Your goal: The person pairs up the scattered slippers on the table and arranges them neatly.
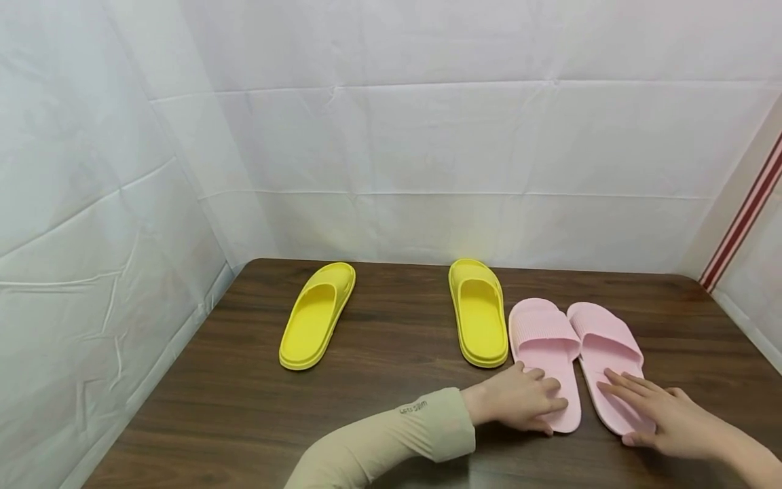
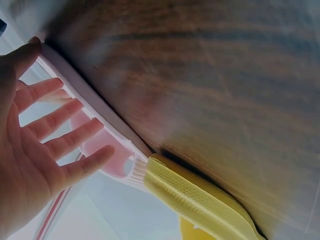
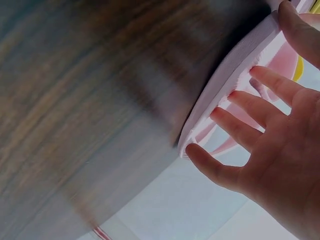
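A pair of pink slippers lies on the table at the right, toes pointing away. Over the heel of the left pink slipper (image 1: 546,353) rests my left hand (image 1: 519,399), its fingers spread across the insole. My right hand (image 1: 672,414) lies over the heel part of the right pink slipper (image 1: 601,331), fingers extended and thumb near the heel edge. In the left wrist view, the thumb touches the slipper's sole edge (image 2: 82,90). The right wrist view has spread fingertips close to the other slipper's edge (image 3: 230,75); whether all of them touch is unclear.
One yellow slipper (image 1: 480,319) stands just left of the pink pair, close beside it. Another yellow slipper (image 1: 314,322) lies farther left, angled. The dark wooden table (image 1: 391,326) ends at a white cloth backdrop (image 1: 427,149) behind and at both sides.
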{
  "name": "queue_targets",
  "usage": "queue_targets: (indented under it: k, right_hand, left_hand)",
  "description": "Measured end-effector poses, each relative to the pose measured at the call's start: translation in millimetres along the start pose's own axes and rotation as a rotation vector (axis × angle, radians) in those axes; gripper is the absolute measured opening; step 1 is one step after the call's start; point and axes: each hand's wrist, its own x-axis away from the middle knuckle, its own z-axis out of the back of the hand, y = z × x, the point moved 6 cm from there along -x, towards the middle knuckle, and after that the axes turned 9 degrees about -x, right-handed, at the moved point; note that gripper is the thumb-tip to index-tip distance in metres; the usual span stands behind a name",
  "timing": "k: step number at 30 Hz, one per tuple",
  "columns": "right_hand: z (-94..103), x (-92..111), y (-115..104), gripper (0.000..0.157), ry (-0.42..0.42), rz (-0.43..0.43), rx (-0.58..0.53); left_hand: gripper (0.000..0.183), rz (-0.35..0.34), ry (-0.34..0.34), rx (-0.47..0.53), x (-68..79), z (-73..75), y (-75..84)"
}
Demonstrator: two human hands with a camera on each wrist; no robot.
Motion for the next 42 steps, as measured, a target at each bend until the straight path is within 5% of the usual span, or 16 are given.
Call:
queue_targets:
  k: [25,42]
  right_hand:
    - [-2.7,-28,24,0.069,-0.116,-0.089,-0.115]
    - [-9.5,-46,37,0.068,-0.227,-0.186,-0.127]
  left_hand:
    - [0.04,0.106,-0.078,0.066,-11.1,-13.2,-20.8]
    - [0.033,0.188,-0.059,0.051,-21.9,-22.5,-33.2]
